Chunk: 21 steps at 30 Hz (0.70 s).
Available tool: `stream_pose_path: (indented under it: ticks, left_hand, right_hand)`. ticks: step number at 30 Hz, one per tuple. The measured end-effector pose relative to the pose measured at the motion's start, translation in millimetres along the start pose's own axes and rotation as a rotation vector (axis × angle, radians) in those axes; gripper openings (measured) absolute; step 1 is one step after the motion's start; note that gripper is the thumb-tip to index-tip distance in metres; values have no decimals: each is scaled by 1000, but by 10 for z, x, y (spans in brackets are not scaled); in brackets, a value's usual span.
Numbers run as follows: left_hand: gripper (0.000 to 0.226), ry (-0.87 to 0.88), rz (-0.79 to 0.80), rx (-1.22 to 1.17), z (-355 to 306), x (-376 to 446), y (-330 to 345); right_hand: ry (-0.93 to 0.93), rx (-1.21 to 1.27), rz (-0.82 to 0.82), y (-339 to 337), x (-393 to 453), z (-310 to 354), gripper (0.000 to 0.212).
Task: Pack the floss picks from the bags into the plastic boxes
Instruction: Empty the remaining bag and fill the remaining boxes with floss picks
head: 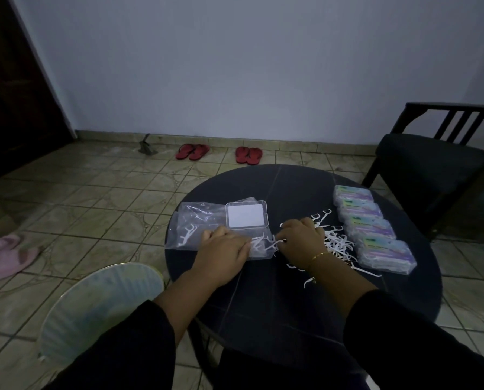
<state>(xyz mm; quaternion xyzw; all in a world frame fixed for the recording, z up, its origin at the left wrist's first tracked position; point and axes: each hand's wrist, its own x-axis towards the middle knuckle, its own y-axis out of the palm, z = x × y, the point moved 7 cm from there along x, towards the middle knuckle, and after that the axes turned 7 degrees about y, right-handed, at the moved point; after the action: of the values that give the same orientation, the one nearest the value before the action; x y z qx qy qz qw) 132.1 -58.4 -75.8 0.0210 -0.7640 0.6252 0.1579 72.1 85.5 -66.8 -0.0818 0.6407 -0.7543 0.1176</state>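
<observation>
An open clear plastic box (259, 247) lies on the round dark table (277, 305), its lid (246, 215) with a white label folded back. A few white floss picks lie in its tray. My left hand (225, 253) rests on the tray's left side, fingers over its edge. My right hand (301, 239) pinches white floss picks at the tray's right edge, with a loose pile of floss picks (338, 246) just beyond it. Clear bags (191, 226) with a couple of picks inside lie left of the box.
A row of several packed boxes (373, 229) with coloured labels lines the table's right side. A round pale fan (100, 308) leans at the table's left. A black chair (432, 164) stands at the right. Red sandals (191, 152) and pink slippers (7, 253) lie on the tiled floor.
</observation>
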Motion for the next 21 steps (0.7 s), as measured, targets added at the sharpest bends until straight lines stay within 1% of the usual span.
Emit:
stream_pose_path:
  ticks: [5, 8, 12, 15, 17, 20, 21]
  left_hand:
    - [34, 28, -25, -37, -38, -2, -36]
    - [43, 2, -69, -48, -21, -21, -68]
    - [64, -39, -137, -79, -16, -56, -104]
    - [76, -76, -175, -132, 11, -81, -130]
    - [72, -51, -193, -101, 20, -77, -135]
    - [45, 26, -187, -17, 0, -45, -143]
    - [40, 43, -172, 7, -3, -34, -138]
  right_hand:
    - [13, 32, -134, -153, -21, -12, 26]
    - [-26, 22, -213, -276, -48, 56, 26]
    - [-100, -10, -214, -303, -31, 250, 31]
    - [-148, -38, -143, -206, -9, 417, 33]
    - [-159, -20, -90, -147, -3, 452, 33]
    - [-104, 66, -74, -155, 3, 320, 31]
    - [-66, 95, -75, -168, 10, 235, 30]
